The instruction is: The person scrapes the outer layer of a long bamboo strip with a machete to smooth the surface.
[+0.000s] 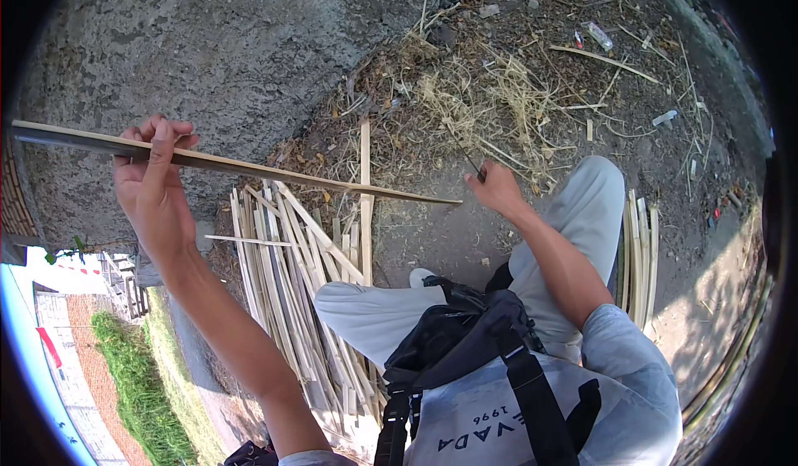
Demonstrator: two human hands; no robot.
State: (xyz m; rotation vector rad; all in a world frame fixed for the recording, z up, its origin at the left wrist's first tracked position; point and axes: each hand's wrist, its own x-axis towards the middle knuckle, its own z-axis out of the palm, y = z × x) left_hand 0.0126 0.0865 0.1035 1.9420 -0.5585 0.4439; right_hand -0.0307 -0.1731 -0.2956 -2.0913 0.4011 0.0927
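Observation:
My left hand [154, 187] is raised at the left, its fingers and thumb closed around a long bamboo strip [307, 179]. The strip runs from the far left edge to the middle of the view, pale on one side and dark on the other. Its right tip ends just short of my right hand [499, 190]. That hand is closed on a knife with a thin dark blade [467, 155] pointing away up and left; the handle is hidden in the fingers. Blade and strip are apart. My bent knees [582, 200] lie below the right hand.
A pile of split bamboo strips [307, 300] lies at my left, one standing slat [366, 167] beside it. More strips [638, 258] lie at my right. Fibrous shavings [519, 92] and a plastic bottle [598, 37] litter the ground ahead. A rough grey surface [208, 42] fills the upper left.

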